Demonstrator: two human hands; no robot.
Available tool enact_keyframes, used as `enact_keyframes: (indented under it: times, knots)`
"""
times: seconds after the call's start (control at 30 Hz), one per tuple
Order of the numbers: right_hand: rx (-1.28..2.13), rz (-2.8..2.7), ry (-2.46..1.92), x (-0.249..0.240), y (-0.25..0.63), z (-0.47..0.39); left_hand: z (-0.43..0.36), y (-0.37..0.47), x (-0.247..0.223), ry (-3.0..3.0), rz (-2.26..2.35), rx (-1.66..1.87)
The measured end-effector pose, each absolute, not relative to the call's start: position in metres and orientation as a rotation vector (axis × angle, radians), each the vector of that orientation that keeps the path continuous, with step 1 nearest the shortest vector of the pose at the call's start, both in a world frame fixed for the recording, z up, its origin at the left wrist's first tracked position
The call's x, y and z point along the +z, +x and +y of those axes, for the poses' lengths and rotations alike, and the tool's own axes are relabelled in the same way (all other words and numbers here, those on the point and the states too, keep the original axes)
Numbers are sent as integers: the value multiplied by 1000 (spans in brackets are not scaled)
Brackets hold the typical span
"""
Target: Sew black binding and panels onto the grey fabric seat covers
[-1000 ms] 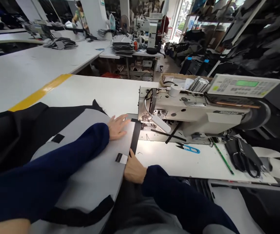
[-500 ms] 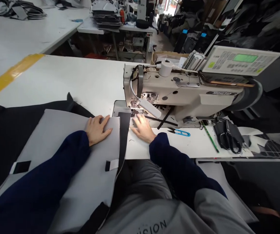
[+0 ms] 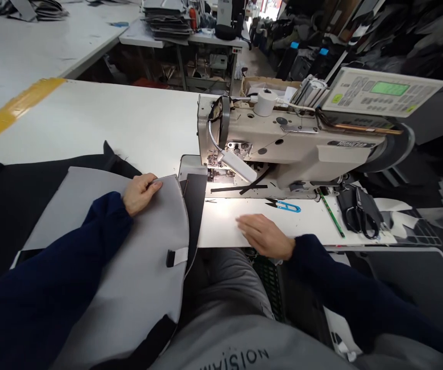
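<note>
On the white tabletop (image 3: 129,118) left of the beige metal sewing machine (image 3: 298,149), the broad light-grey fabric panel (image 3: 144,257) looks light and bendable, best taken by its top edge, which the left hand (image 3: 140,194) pinches, while the right hand (image 3: 265,236), fingers outstretched, holds nothing.

Slightly blurred brand plate (image 3: 351,144) apparently reading "HIGHLEAD" on the sewing machine (image 3: 298,154), dark letters "ISION" legible across the wearer's grey garment (image 3: 221,341), neighbouring letters unclear, control panel (image 3: 354,100) with green screen (image 3: 390,88), its characters too small to read
</note>
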State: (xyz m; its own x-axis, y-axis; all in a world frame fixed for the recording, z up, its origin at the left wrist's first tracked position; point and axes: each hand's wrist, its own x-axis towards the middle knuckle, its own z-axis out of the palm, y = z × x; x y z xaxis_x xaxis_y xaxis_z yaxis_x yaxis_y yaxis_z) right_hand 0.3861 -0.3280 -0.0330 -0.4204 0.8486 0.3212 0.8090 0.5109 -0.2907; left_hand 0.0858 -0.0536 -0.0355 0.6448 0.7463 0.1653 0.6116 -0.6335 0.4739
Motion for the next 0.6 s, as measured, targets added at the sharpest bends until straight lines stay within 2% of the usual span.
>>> enact_keyframes:
  times: [0.13,0.27,0.33,0.47,0.6]
  knots:
    - [127,-2168,-1804,-47,347,-250,-60,85,-25,2316,1123,591]
    - [162,-2198,-1942,-53,330,-204,-66,85,-27,2348,1118,551]
    - [245,-2297,-1903,-43,341,-214,-66,83,-31,2346,1113,546]
    - [724,-2522,-1569,-11,368,-272,-64,78,-29,2121,1051,614]
    - [458,-2540,-1378,-6,347,-301,-59,88,-9,1792,948,739]
